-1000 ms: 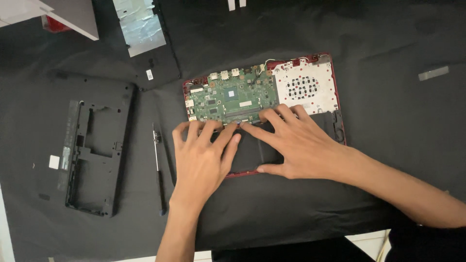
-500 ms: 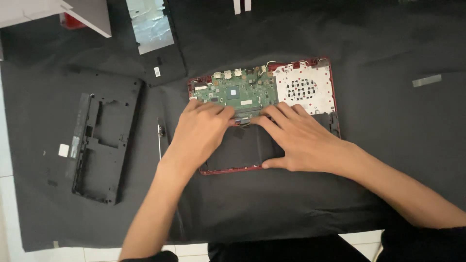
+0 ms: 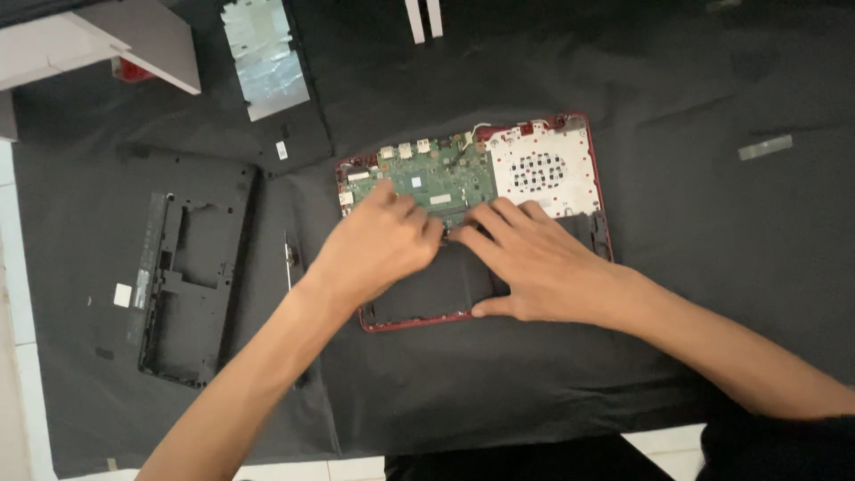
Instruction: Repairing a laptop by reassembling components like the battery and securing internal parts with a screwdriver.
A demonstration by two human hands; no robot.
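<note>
Laptop base (image 3: 570, 233), red-rimmed and opened up, lies just right of the frame's centre on a black cloth (image 3: 712, 294) that covers most of the picture. Its inside faces up. A green circuit board (image 3: 436, 178) fills the upper left part of the shell. A pale metal plate (image 3: 539, 169) with a patch of small round holes fills the upper right part. The lower part of the shell is dark and mostly covered by the hands.

Both hands come in from the bottom of the frame and meet over the lower edge of the circuit board. The left hand (image 3: 374, 249) reaches in from the lower left, fingers bent, with the fingertips pressed down at the board's lower edge. The right hand (image 3: 534, 263) comes from the lower right and lies flat and spread, palm down, fingers pointing up and left, the thumb along the shell's lower red rim. The fingertips of the two hands almost touch. Neither hand is closed round anything that shows; whether the left fingertips pinch a small part cannot be told.

Left of the shell, a thin screwdriver (image 3: 289, 263) lies upright on the cloth, partly hidden by the left forearm. Further left sits a black plastic cover (image 3: 191, 267) with large cut-outs. In the upper left, a silvery foil-covered panel (image 3: 265, 58) lies on a black piece, and a grey box (image 3: 116, 44) occupies the corner. A small grey strip (image 3: 764, 147) lies at the right.
</note>
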